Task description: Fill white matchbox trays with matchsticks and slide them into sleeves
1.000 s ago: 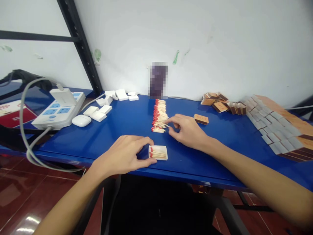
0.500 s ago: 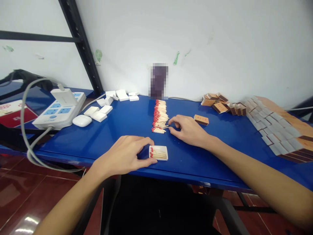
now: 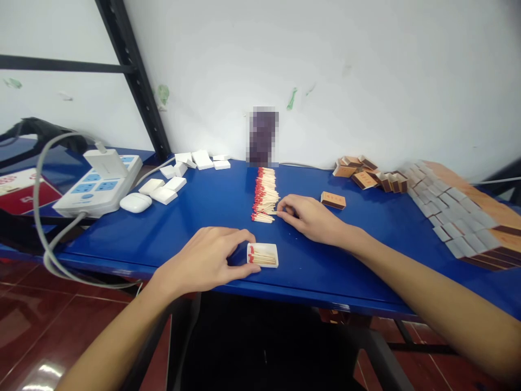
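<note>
A small white matchbox tray [image 3: 272,263] lies near the table's front edge, with several red-headed matches [image 3: 264,256] in it. My left hand [image 3: 215,255] grips the tray's left end between thumb and index finger. Behind the tray, a long heap of matches [image 3: 266,190] runs back towards the wall, red heads to the left. My right hand [image 3: 307,217] is at the near right side of this heap, thumb and index finger pinched on the tail end of a match. To the right of that hand lies an orange matchbox sleeve [image 3: 333,200].
White trays [image 3: 175,183] and a white earbud case [image 3: 135,202] lie at the left, beside a power strip [image 3: 97,187] with a cable. More matchbox sleeves [image 3: 366,176] are heaped at the back right. Stacked matchboxes [image 3: 464,217] stand at the far right. A pixelated dark object [image 3: 263,136] leans against the wall.
My right thumb and index finger have closed together at the match end beside the heap. My left hand still holds the tray in the same place.
</note>
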A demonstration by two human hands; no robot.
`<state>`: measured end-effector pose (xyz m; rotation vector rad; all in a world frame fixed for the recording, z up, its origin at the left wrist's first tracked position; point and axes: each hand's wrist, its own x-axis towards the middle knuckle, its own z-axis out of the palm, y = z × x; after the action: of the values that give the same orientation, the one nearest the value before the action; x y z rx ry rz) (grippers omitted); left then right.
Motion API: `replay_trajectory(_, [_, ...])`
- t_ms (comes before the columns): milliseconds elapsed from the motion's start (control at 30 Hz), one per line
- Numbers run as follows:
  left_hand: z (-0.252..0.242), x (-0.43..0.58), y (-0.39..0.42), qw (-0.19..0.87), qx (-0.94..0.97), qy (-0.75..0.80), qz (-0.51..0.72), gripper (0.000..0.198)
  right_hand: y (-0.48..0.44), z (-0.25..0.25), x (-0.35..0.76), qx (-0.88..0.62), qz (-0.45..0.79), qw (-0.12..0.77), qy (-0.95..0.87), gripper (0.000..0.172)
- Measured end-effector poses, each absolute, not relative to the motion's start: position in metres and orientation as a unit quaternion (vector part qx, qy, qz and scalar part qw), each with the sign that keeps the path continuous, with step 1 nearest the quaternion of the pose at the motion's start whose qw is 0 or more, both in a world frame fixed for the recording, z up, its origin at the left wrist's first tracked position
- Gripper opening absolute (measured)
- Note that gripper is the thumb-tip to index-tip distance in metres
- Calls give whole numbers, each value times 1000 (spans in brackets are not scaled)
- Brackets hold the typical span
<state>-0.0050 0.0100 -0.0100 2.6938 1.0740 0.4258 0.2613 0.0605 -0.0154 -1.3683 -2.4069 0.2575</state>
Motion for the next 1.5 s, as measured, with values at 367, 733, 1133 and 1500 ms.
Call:
replay_trajectory(367, [-8,-5,9,107,914,363,147,36,54,-15,254,-489,88,191,-847,14])
replay_trajectory(733, [-7,-5,8,112,915,359,147,36,50,-11,235,-511,89,220,-826,18])
replay_trajectory(1133, [-8,-5,9,99,915,362,147,37,58,-18,259,-514,63,193,-833,10])
replay_trajectory(1500, [-9,-5,9,104,914,361,155,37,59,-20,249,-501,72,206,-838,16])
